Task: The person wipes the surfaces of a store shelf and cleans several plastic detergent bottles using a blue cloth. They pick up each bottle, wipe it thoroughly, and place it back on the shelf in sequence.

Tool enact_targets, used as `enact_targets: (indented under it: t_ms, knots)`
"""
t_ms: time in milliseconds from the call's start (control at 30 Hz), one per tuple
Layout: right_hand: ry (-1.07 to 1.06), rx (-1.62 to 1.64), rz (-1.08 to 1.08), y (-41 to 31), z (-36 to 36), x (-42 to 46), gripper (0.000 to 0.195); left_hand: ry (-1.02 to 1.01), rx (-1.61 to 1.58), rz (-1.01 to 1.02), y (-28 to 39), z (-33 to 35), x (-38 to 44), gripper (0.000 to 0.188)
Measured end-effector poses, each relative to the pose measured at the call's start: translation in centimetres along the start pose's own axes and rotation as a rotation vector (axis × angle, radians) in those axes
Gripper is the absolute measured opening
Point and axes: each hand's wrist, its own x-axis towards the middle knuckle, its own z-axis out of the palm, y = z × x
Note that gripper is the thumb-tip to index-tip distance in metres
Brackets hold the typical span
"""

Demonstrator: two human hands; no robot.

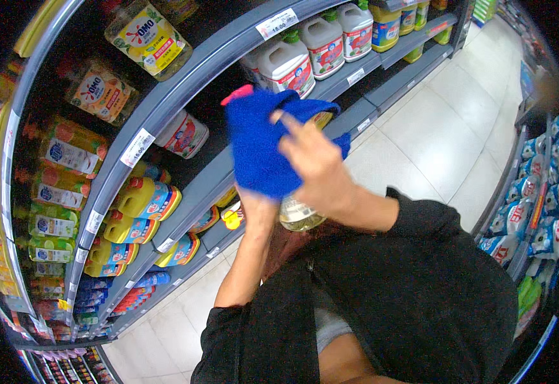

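A clear plastic bottle [302,217] of pale liquid is held in front of my chest, mostly hidden under a blue cloth [265,139]. Its rounded bottom shows below the cloth. My left hand [256,205] grips the bottle from the left, its fingers covered by the cloth. Blurred by motion, my right hand [314,165] lies over the cloth's right side, fingers bent around it and the bottle. A pink piece [237,94] sticks out at the cloth's upper left; whether it is the bottle's cap I cannot tell.
Grey store shelves [241,175] curve along the left, holding OMO bottles [150,41], white jugs [286,67] and yellow jugs [147,196]. A tiled floor [419,144] runs behind my hands. Blue-and-white bags [519,206] fill a shelf on the right.
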Motion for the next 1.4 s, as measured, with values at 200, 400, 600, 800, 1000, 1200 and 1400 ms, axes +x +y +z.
enact_targets:
  t_ms: [200, 400, 600, 800, 1000, 1200, 1400]
  knots:
    - [-0.119, 0.035, -0.209, 0.4, 0.6, -4.2, 0.036, -0.063, -0.466, 0.020, -1.4, -3.2, 2.2, 0.047]
    - [-0.085, 0.483, 0.291, 2.8, 2.0, -7.3, 0.031, -0.281, -0.798, -0.059, 2.0, -3.7, 1.9, 0.063]
    - [-0.096, 1.726, 1.206, 3.7, 3.3, -2.8, 0.048, -0.266, -0.701, -0.086, 3.4, -0.9, 0.1, 0.066]
    - [-0.366, 1.827, 1.490, 3.1, 2.4, -6.5, 0.054, -0.178, -0.532, 0.070, 6.9, -1.8, 3.3, 0.067]
    - [-0.343, 1.802, 1.396, 4.3, -1.6, -4.1, 0.053, -0.133, -0.108, 0.427, 11.7, -1.6, 7.7, 0.073]
    - [-0.209, 1.747, 1.530, 6.7, -2.2, -5.6, 0.051, -0.204, -0.415, 0.068, 19.9, 1.3, 19.5, 0.050]
    - [-0.072, 1.603, 1.625, 9.7, -1.4, -11.3, 0.048, -0.048, -0.446, -0.092, 20.9, 1.8, 33.3, 0.058]
